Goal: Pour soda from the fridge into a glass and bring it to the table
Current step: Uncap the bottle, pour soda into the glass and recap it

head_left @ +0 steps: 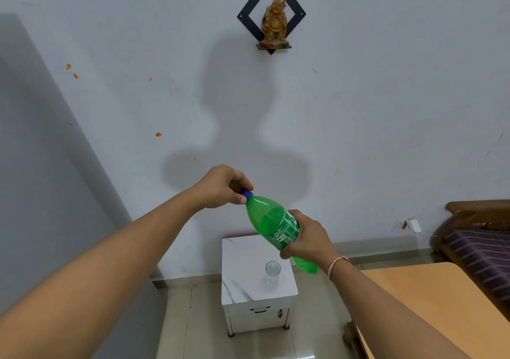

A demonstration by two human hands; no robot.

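Right hand (306, 237) grips the green soda bottle (271, 224) tilted above the glass (272, 271), steadying it while left hand (223, 187) pinches the blue cap (246, 193), likely to unscrew. The glass, apparently empty, stands below the bottle on the white worktop (242, 276), ready for pouring.

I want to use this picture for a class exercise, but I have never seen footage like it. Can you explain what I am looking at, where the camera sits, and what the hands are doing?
There is no machine here: a person wears a camera on the head, looking forward and down, so you see their own two bare arms. The right hand grips a green bottle round its middle, held tilted in the air. The left hand pinches its blue cap, which is on the bottle. Below stands a small white cabinet with a clear glass on top; the glass looks empty. At the lower right is a wooden table.
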